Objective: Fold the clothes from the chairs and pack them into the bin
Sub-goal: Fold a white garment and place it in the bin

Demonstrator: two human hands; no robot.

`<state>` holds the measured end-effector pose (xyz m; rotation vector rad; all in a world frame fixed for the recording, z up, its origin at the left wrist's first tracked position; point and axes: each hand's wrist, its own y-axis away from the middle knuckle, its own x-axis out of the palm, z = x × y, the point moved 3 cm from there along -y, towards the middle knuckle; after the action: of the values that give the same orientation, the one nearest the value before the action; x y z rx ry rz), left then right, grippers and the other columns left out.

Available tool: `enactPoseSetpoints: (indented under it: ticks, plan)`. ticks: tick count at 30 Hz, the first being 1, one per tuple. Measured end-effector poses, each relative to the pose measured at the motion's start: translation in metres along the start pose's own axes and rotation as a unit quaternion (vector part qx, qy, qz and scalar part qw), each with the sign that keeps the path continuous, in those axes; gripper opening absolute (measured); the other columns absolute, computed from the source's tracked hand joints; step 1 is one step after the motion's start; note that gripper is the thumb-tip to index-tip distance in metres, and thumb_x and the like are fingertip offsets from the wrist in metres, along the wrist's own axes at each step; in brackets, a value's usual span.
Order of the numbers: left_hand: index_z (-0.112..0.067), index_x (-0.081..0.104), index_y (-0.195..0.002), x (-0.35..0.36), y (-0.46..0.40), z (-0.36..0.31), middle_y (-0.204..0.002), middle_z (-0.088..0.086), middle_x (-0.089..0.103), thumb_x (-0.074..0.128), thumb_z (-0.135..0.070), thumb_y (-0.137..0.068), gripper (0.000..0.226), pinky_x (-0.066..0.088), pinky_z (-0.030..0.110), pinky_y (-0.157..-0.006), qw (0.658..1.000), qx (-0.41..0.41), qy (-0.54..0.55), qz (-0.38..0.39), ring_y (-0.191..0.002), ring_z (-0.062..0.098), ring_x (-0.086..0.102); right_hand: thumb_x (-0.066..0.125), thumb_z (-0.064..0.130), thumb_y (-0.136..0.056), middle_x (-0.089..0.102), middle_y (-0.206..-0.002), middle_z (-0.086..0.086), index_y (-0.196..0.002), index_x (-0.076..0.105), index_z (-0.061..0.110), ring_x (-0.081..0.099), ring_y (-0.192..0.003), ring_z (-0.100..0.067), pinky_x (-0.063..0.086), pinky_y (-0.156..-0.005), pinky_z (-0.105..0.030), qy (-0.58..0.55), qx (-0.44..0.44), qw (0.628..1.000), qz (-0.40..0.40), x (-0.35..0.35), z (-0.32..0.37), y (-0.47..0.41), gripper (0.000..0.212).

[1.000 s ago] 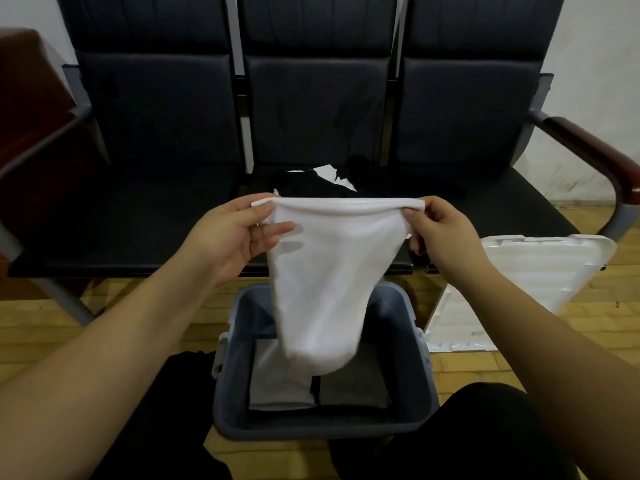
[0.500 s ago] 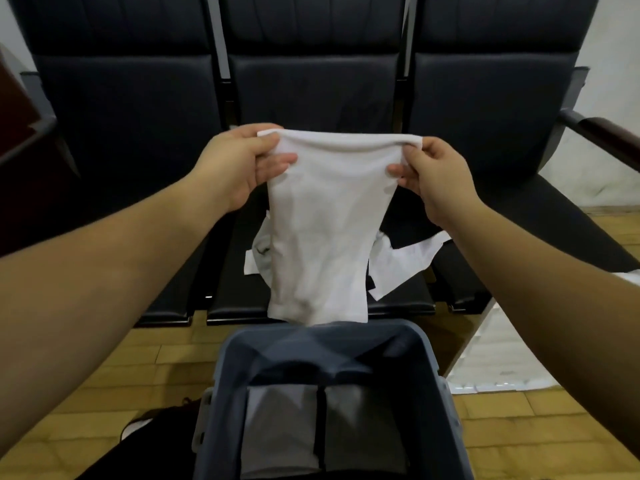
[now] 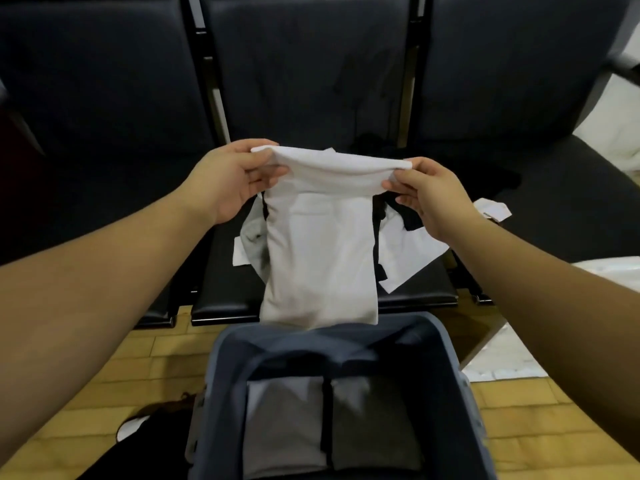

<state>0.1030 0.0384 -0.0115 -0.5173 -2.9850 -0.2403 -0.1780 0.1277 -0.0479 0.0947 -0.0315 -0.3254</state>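
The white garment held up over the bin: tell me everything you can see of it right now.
The white garment looks like soft, thin cloth, already folded into a narrow panel with a rolled fold along its top edge. It hangs upright, the left hand pinching its top left corner and the right hand pinching the top right. Its lower edge hangs just above the far rim of the grey bin, apparently not touching it. Behind it, more white clothes lie on the black chair seat.

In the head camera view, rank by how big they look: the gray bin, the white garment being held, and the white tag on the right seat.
1. Gray bin, though it is nearest the camera
2. White garment
3. White tag
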Motion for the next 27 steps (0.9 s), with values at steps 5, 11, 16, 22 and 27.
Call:
enactPoseSetpoints:
  ticks: [5,11,16,22,27]
  plan:
    - [-0.007,0.069,-0.108,0.002,0.043,0.014,-0.104,0.012,0.073,0.054,-0.002,-0.097,0.019,0.056,0.032,-0.087,0.998,-0.009,-0.049,0.035,-0.098,0.023,0.071,0.069,0.010,-0.085,0.072,-0.101,-0.009,-0.097,0.068,0.011,0.068,-0.096,-0.023,0.051,-0.082,-0.032,0.017,-0.014,1.000,0.013,-0.003,-0.022,0.040,0.012]
    - [-0.001,0.068,-0.116,-0.006,0.088,0.051,-0.115,0.013,0.072,0.054,-0.001,-0.096,0.025,0.058,0.032,-0.089,0.994,-0.046,-0.085,0.042,-0.104,0.023,0.070,0.062,0.010,-0.093,0.074,-0.094,0.004,-0.104,0.070,0.010,0.069,-0.091,-0.008,0.053,-0.086,-0.031,0.048,-0.005,0.999,0.008,-0.004,-0.058,0.089,0.014]
    - [-0.002,0.072,-0.109,-0.014,0.108,0.092,-0.113,0.014,0.073,0.056,0.000,-0.095,0.022,0.057,0.035,-0.094,0.994,-0.060,-0.089,0.018,-0.107,0.027,0.069,0.063,0.016,-0.093,0.071,-0.101,-0.001,-0.098,0.072,0.025,0.065,-0.097,-0.019,0.052,-0.090,-0.031,0.102,0.002,0.994,0.025,-0.002,-0.092,0.114,0.014]
    - [-0.012,0.077,-0.104,-0.027,0.120,0.138,-0.112,0.008,0.074,0.058,0.000,-0.095,0.024,0.053,0.035,-0.094,0.987,-0.085,-0.136,-0.025,-0.102,0.025,0.067,0.061,0.004,-0.092,0.064,-0.115,0.011,-0.094,0.067,0.023,0.056,-0.109,0.004,0.038,-0.088,-0.002,0.243,-0.047,0.965,0.086,0.002,-0.123,0.124,0.020]
    - [-0.013,0.076,-0.104,-0.025,0.125,0.165,-0.106,-0.002,0.073,0.061,0.002,-0.092,0.024,0.050,0.022,-0.092,0.972,-0.106,-0.197,-0.068,-0.096,0.008,0.066,0.060,0.007,-0.091,0.054,-0.120,0.019,-0.093,0.065,0.028,0.055,-0.105,0.003,0.044,-0.083,-0.008,0.350,-0.031,0.926,0.137,0.006,-0.151,0.125,0.021]
